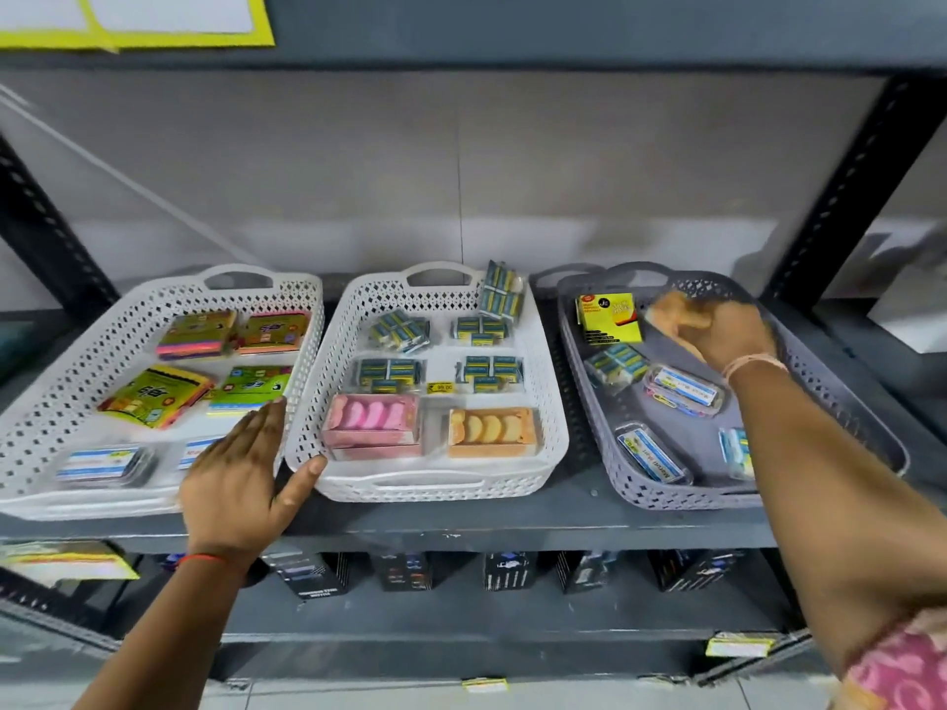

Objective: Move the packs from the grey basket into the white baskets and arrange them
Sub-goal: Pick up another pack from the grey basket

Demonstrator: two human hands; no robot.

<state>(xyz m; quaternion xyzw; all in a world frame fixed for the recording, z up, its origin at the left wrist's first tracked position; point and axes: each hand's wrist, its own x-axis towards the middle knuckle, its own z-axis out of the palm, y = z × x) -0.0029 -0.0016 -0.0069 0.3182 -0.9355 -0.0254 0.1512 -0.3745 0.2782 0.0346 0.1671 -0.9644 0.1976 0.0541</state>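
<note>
My right hand (717, 333) is down inside the grey basket (840, 397), at its back, fingers curled around something pale orange and blurred; I cannot tell what it is or whether my grip has closed on it. Around that hand lie the packs to be moved: a yellow pack (607, 318) propped at the back left, a blue-and-yellow bundle (615, 365) below it, a clear case with a blue label (684, 389) just under my wrist, another such case (652, 455) near the front, and one more partly hidden by my forearm. My left hand (241, 479) is spread flat, fingers apart, over the front right corner of the left white basket (56, 402), thumb touching the rim of the middle white basket (551, 402); it covers part of a clear case there. The left basket holds four colourful packs (153, 397); the middle one holds blue bundles, a pink box (373, 425) and an orange box (493, 432). All three baskets sit side by side on a dark grey metal shelf (512, 517), a pale wall behind, black boxes (405, 571) on the shelf below.
</note>
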